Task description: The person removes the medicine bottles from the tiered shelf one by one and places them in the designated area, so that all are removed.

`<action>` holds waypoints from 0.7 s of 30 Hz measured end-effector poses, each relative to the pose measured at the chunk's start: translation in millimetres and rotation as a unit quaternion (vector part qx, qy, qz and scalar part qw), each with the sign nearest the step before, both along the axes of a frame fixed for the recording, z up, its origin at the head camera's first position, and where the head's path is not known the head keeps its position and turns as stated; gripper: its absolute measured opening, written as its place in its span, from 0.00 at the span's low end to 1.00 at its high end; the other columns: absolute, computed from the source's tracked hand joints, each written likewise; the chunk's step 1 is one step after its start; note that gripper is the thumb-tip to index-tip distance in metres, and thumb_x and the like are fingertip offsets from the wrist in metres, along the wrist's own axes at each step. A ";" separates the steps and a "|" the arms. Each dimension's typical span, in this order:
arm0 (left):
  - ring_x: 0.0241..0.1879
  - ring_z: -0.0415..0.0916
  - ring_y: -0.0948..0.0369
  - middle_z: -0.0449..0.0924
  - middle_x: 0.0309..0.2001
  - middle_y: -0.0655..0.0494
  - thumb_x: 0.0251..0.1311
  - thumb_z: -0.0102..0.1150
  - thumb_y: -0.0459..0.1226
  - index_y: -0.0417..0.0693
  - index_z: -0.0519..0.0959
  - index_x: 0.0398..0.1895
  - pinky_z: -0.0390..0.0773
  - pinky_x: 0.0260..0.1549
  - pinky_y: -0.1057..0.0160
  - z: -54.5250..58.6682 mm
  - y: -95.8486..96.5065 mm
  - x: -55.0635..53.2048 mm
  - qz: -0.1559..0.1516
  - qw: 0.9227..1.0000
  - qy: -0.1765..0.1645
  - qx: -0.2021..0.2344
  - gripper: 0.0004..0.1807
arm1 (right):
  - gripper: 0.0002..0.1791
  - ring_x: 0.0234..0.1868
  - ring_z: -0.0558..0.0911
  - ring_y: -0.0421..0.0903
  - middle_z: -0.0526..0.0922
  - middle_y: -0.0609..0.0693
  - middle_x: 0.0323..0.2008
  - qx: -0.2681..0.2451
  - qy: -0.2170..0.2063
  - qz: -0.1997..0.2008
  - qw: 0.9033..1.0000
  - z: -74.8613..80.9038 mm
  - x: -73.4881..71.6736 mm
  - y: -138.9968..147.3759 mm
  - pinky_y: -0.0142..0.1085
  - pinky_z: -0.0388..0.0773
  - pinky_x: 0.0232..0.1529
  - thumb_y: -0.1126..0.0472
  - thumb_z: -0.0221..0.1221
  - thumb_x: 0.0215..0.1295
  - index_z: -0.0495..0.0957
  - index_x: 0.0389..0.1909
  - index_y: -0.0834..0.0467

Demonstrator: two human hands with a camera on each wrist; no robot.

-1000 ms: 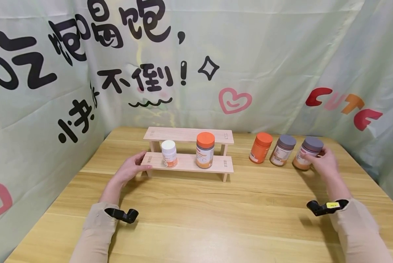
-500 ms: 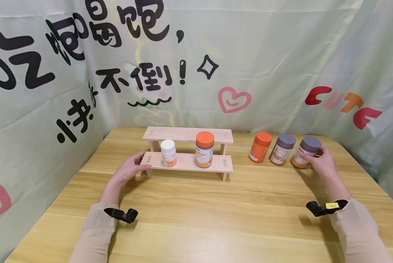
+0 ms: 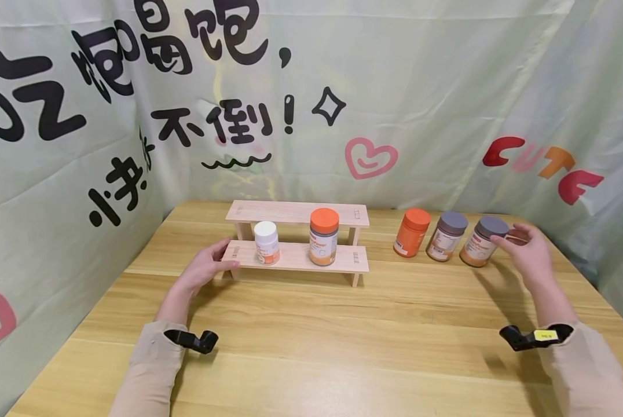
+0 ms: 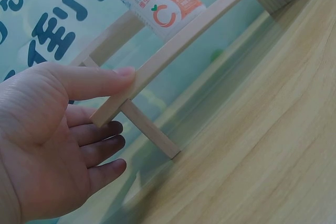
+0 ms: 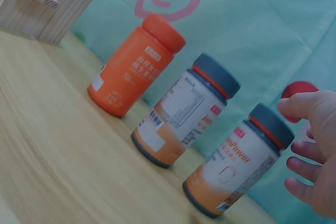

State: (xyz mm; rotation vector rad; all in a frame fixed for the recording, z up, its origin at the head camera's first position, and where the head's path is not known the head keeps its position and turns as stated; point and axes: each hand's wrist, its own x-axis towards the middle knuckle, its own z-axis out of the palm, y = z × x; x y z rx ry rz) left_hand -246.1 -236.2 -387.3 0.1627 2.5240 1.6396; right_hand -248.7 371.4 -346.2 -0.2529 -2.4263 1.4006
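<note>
A two-step wooden rack (image 3: 296,255) stands on the table. My left hand (image 3: 204,267) holds the left end of its lower step, thumb on the front edge and fingers behind, partly hidden. In the left wrist view the thumb (image 4: 118,80) lies against the board. On that step are a white vitamin C bottle (image 3: 267,242) and a larger orange-capped supplement bottle (image 3: 324,236). To the right, my right hand (image 3: 530,255) is beside a grey-capped supplement bottle (image 3: 482,243), fingers loosely spread and holding nothing. In the right wrist view, a small gap separates the fingers from its cap.
Left of that grey-capped bottle stand another grey-capped bottle (image 3: 446,237) and an orange bottle (image 3: 411,233), in a row. A printed cloth (image 3: 426,104) hangs behind the wooden table (image 3: 343,336) and along its sides.
The right hand has let go of the rightmost grey-capped bottle and moved slightly right, away from it. That bottle shifted a little left beforehand. The left hand stays at the rack.
</note>
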 end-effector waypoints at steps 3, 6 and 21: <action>0.68 0.48 0.43 0.45 0.70 0.35 0.55 0.63 0.37 0.32 0.45 0.70 0.50 0.65 0.48 -0.2 0.6 -0.1 0.000 1.000 0.000 0.002 0.47 | 0.41 0.40 0.65 0.27 0.65 0.28 0.37 0.005 0.007 -0.007 1.000 9.7 4.4 2.0 0.15 0.63 0.32 0.50 0.57 0.62 0.53 0.67 0.69; 0.68 0.47 0.42 0.44 0.70 0.34 0.55 0.62 0.37 0.31 0.45 0.70 0.50 0.65 0.48 -0.6 0.8 -0.5 -0.003 1.000 0.002 0.004 0.47 | 0.40 0.43 0.66 0.27 0.66 0.26 0.36 -0.002 0.011 -0.007 1.000 19.0 7.3 2.4 0.14 0.63 0.32 0.49 0.56 0.63 0.54 0.68 0.66; 0.67 0.48 0.42 0.46 0.70 0.34 0.55 0.63 0.37 0.31 0.45 0.70 0.50 0.65 0.48 0.2 0.1 -1.0 -0.002 1.000 0.003 -0.006 0.47 | 0.38 0.52 0.69 0.34 0.71 0.42 0.51 0.078 0.021 0.100 0.992 61.0 16.3 -57.3 0.19 0.67 0.47 0.43 0.50 0.66 0.56 0.68 0.63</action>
